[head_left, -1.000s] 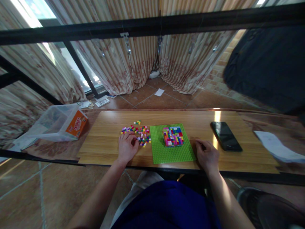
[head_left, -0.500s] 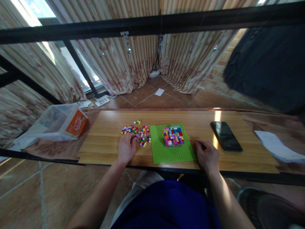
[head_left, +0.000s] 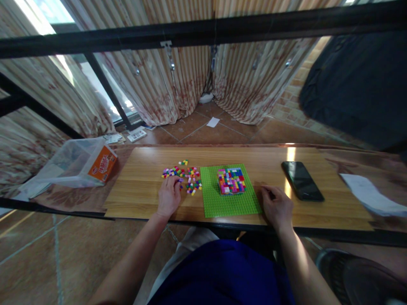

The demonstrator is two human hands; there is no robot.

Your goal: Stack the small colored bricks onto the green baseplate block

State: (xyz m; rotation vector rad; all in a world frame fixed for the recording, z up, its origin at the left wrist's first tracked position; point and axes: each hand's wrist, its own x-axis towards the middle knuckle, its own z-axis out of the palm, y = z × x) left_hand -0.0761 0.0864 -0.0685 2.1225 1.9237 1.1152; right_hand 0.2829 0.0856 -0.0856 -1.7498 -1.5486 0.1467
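Note:
A green baseplate (head_left: 229, 202) lies on the wooden board (head_left: 143, 169), with a square block of many-coloured small bricks (head_left: 231, 181) built on it. Left of the plate is a scatter of loose coloured bricks (head_left: 186, 174). My left hand (head_left: 168, 195) rests palm down on the board, its fingertips among the near bricks of that scatter; I cannot tell whether they pinch one. My right hand (head_left: 277, 206) rests on the board at the plate's right edge, fingers curled in, with nothing visible in them.
A black phone (head_left: 302, 181) lies right of the plate, white paper (head_left: 369, 195) farther right. A clear plastic tub with an orange label (head_left: 79, 163) lies tipped at the left end. A black bar (head_left: 203, 34) crosses overhead; curtains hang behind.
My left hand has slid a little left and back from the bricks nearest the plate. My right hand has not moved.

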